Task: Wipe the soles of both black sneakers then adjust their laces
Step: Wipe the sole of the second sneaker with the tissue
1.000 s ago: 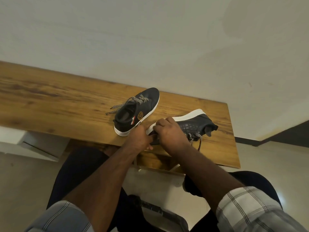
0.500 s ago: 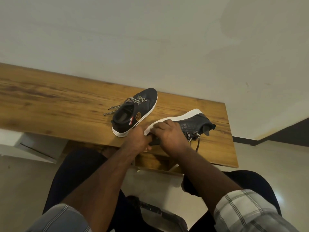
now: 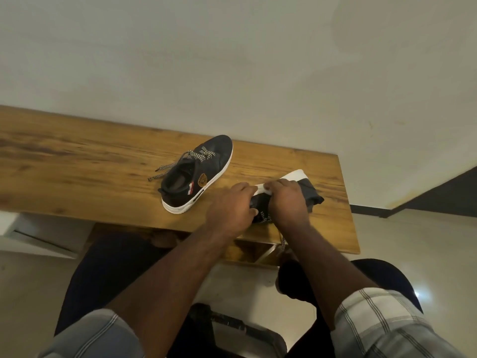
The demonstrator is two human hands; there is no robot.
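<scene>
Two black sneakers with white soles are on the wooden table (image 3: 77, 161). One sneaker (image 3: 198, 177) stands upright at the middle, its checked laces loose and trailing left. The other sneaker (image 3: 296, 177) lies tilted on its side near the table's right front, white sole turned up and away. My left hand (image 3: 229, 205) grips its near end. My right hand (image 3: 286, 200) lies over its body, fingers curled onto the sole's edge. A dark grey flap (image 3: 313, 198) sticks out right of that hand. A lace (image 3: 282, 244) hangs over the front edge. Whether a cloth is under my hand is hidden.
The table ends close to the right of the held sneaker (image 3: 346, 202). A pale wall rises behind it. Below are my knees in dark trousers (image 3: 387, 275), a tiled floor and a dark object (image 3: 232, 329) between my legs. The table's left half is bare wood.
My right hand has slid to the right along the tilted sneaker's sole. My left hand keeps its hold. A lace now dangles over the table's front edge.
</scene>
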